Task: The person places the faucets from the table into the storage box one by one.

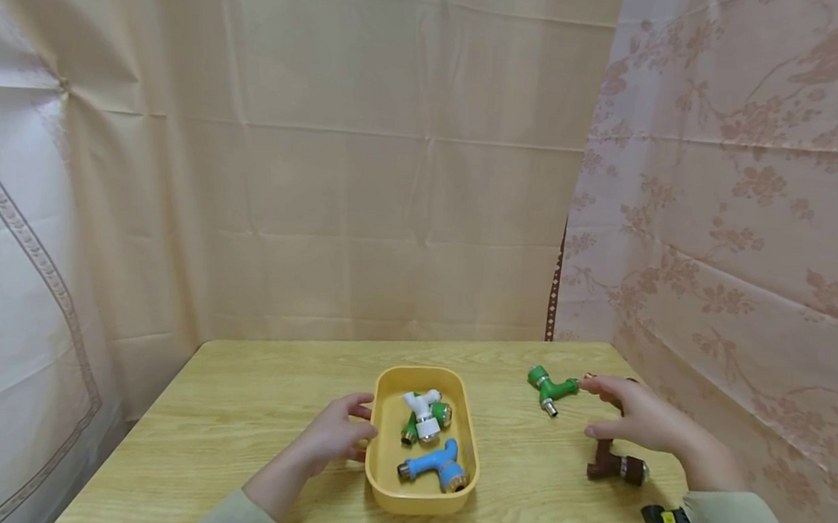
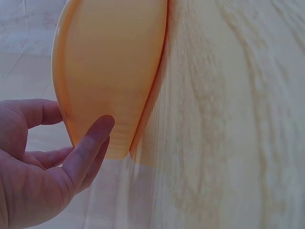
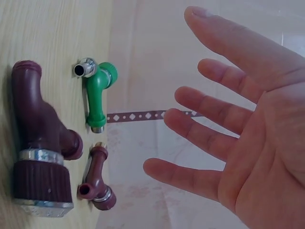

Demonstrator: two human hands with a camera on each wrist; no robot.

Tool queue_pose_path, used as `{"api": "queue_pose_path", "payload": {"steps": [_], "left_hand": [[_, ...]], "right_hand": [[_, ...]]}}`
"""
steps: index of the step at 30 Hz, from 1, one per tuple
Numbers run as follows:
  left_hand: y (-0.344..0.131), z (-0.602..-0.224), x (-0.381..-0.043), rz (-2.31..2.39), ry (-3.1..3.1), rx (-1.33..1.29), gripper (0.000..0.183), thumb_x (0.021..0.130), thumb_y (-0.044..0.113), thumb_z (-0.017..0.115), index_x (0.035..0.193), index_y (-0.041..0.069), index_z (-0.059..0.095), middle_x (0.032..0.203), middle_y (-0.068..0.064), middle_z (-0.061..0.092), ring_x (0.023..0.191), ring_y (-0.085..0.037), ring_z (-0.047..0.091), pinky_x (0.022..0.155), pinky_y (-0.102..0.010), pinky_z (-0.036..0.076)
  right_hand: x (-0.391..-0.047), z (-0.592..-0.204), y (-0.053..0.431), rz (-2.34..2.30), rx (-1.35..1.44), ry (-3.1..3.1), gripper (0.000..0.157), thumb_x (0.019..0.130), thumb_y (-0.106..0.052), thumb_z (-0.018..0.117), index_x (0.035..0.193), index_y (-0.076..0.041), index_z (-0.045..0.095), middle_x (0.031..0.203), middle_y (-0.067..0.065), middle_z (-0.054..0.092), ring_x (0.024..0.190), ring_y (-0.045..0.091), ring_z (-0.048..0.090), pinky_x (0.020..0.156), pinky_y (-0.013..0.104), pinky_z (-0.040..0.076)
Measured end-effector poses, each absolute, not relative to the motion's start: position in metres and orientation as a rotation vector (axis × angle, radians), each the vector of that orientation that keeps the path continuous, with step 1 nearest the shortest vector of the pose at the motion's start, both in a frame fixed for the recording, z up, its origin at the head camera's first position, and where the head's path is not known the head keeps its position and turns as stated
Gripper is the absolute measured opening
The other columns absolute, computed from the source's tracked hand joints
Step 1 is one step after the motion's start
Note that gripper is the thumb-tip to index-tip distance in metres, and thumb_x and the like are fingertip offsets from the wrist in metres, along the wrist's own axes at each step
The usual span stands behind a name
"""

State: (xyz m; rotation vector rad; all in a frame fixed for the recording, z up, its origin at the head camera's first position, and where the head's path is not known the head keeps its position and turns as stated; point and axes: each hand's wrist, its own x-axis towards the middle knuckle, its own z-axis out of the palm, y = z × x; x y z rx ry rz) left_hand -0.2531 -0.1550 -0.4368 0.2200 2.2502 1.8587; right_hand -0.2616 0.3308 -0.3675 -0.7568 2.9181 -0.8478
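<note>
My left hand (image 1: 336, 436) is at the left side of a yellow plastic bin (image 1: 422, 505), loosely bent fingers right at its outer wall. In the bin lie a blue tap (image 1: 426, 463), a white tap (image 1: 423, 408) and a green tap (image 1: 443, 413) partly under the white one. Over the right part of the table hovers my right hand (image 1: 640, 415), fingers spread, holding nothing. Beneath it is a brown tap (image 1: 603, 461), seen large in the right wrist view. A second brown tap (image 3: 96, 176) lies farther back, mostly hidden by the hand in the head view. Another green tap (image 1: 554, 388) rests beyond my right fingertips.
A small black object with a yellow label (image 1: 669, 520) sits near my right sleeve. The wood-grain table (image 1: 259, 395) ends at a beige curtain (image 1: 393, 213) behind. To the right hangs a flower-patterned cloth (image 1: 757, 229).
</note>
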Motion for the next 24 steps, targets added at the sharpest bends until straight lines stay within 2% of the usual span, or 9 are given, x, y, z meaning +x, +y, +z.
{"api": "queue_pose_path", "payload": {"steps": [10, 21, 24], "left_hand": [[-0.156, -0.440, -0.255, 1.871, 2.244, 0.230, 0.072, 0.088, -0.004, 0.065, 0.152, -0.009, 0.032, 0.134, -0.032, 0.045, 0.095, -0.034, 0.067, 0.070, -0.044, 0.065], [-0.155, -0.438, -0.254, 1.864, 2.236, 0.233, 0.073, 0.087, -0.005, 0.064, 0.152, -0.009, 0.032, 0.132, -0.032, 0.045, 0.095, -0.034, 0.067, 0.070, -0.045, 0.065], [-0.155, -0.438, -0.254, 1.867, 2.232, 0.234, 0.073, 0.087, -0.005, 0.064, 0.152, -0.009, 0.032, 0.132, -0.032, 0.045, 0.095, -0.035, 0.067, 0.070, -0.045, 0.065]], "right_hand": [[-0.262, -0.374, 0.338, -0.813, -0.624, 2.917, 0.074, 0.084, -0.038, 0.083, 0.141, 0.000, 0.055, 0.137, 0.026, 0.057, 0.119, 0.049, 0.056, 0.091, 0.063, 0.054], [-0.264, -0.385, 0.350, -0.787, -0.482, 2.859, 0.072, 0.082, -0.033, 0.085, 0.137, 0.001, 0.056, 0.134, 0.024, 0.058, 0.115, 0.049, 0.057, 0.086, 0.058, 0.056], [-0.264, -0.387, 0.351, -0.794, -0.480, 2.849, 0.070, 0.082, -0.031, 0.086, 0.135, 0.002, 0.056, 0.133, 0.025, 0.058, 0.115, 0.051, 0.057, 0.087, 0.060, 0.056]]}}
